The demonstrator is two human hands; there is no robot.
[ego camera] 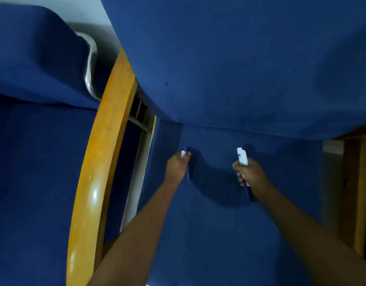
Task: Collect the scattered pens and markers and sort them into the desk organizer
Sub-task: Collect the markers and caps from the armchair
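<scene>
Blue upholstery fills our view: we reach both arms over a chair seat. Our left hand pinches a thin blue pen by its white end, seemingly to lift it off the cushion. Our right hand has its fingers clenched round a bundle of markers, freeing the other hand. A yellow wooden armrest borders the left; no organizer shows.

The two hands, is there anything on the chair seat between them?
No. In the head view, only bare blue seat and a dark shadow lie between the left hand and the right hand.
</scene>
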